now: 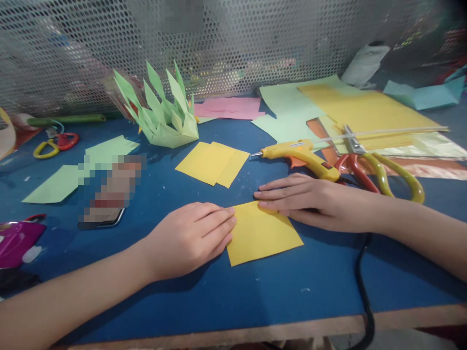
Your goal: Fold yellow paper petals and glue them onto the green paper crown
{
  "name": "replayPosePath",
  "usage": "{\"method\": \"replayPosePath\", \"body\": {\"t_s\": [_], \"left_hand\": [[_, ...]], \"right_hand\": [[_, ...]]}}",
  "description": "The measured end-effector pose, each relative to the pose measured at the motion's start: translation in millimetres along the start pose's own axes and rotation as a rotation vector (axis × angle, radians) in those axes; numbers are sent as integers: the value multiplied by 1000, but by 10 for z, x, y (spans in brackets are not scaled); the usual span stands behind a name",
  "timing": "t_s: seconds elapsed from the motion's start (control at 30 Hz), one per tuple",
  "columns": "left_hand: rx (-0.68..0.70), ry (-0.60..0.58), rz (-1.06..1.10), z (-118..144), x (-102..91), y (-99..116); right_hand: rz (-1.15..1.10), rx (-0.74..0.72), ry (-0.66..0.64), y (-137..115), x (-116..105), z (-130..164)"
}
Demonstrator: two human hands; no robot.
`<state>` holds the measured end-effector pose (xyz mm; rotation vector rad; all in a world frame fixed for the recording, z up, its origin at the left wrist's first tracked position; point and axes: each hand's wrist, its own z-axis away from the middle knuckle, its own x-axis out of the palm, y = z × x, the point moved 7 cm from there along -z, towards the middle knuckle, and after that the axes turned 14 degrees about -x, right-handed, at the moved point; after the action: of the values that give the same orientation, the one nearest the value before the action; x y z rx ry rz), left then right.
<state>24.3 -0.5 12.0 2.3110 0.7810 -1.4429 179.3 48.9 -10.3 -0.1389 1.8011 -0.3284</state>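
A yellow square of paper (264, 236) lies on the blue table in front of me. My left hand (193, 238) is closed at its left edge, fingertips together on the paper and the thumb hidden. Over the far right corner rests my right hand (310, 201), fingers stretched out and slightly apart, with some tips on the paper and some on the table beyond. Two overlapping yellow paper squares (209, 164) lie just behind. A yellow glue gun (306, 158) rests on its side near my right hand, its nozzle pointing left.
A green folded-paper crown shape (170, 121) stands at the back. Scissors (372, 163) and colored sheets (368, 114) lie right; smaller scissors (56, 146), green paper pieces (54, 184) and a blurred phone-like object (113, 194) lie left. A black cord (361, 282) crosses the table's front edge.
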Motion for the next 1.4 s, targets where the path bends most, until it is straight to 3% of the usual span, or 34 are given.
{"method": "replayPosePath", "body": {"t_s": [0.23, 0.57, 0.77, 1.03, 1.23, 1.4], "left_hand": [[-2, -16, -14, 3, 13, 3], [-17, -73, 40, -4, 72, -26], [-10, -98, 28, -16, 78, -17], [-16, -102, 21, 0, 110, -27], [8, -124, 29, 47, 148, -26], [-1, -93, 28, 3, 108, -6]], "right_hand": [[28, 1, 26, -6, -5, -7], [104, 163, 119, 18, 15, -5], [145, 202, 60, 41, 65, -9], [351, 91, 42, -132, 97, -61], [190, 57, -106, -186, 216, -108], [204, 107, -93, -145, 158, -44]]}}
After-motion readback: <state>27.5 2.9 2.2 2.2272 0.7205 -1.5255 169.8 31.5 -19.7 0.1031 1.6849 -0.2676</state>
